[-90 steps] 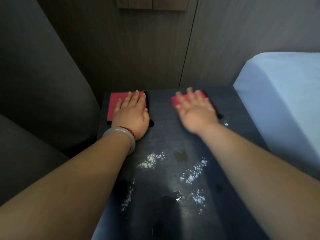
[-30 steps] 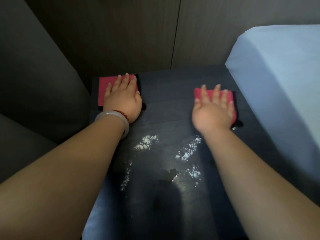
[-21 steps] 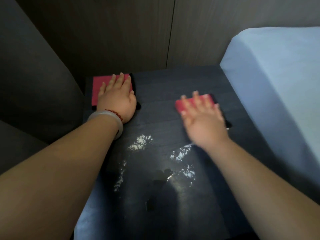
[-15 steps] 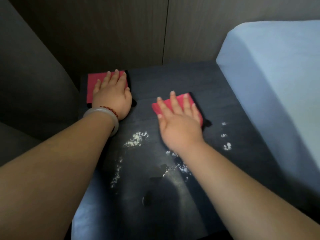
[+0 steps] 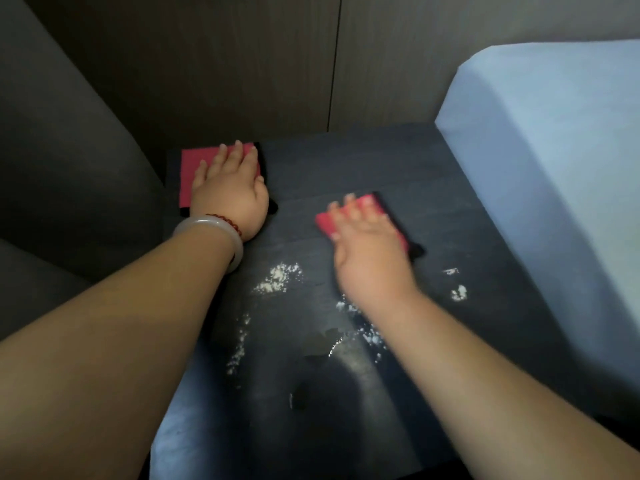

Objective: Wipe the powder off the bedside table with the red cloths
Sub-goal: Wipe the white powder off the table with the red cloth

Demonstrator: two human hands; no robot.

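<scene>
The dark bedside table [image 5: 346,161] carries patches of white powder [image 5: 278,277] near its middle, under my right forearm, and small specks at the right [image 5: 459,292]. My left hand [image 5: 230,195] lies flat on a red cloth [image 5: 190,171] at the far left corner. My right hand [image 5: 370,258], blurred by motion, presses flat on a second red cloth [image 5: 367,206] in the middle of the table, just beyond the powder. Both cloths show a black edge.
A pale blue mattress [image 5: 554,168] rises along the table's right side. A dark grey upholstered seat [image 5: 62,161] stands against the left side. A wood-panel wall [image 5: 259,64] runs behind the table. A bright reflection shines on the near tabletop.
My right hand slid its red cloth from the table's right side leftward to the middle, uncovering small powder specks at the right. My left hand stayed on its cloth.
</scene>
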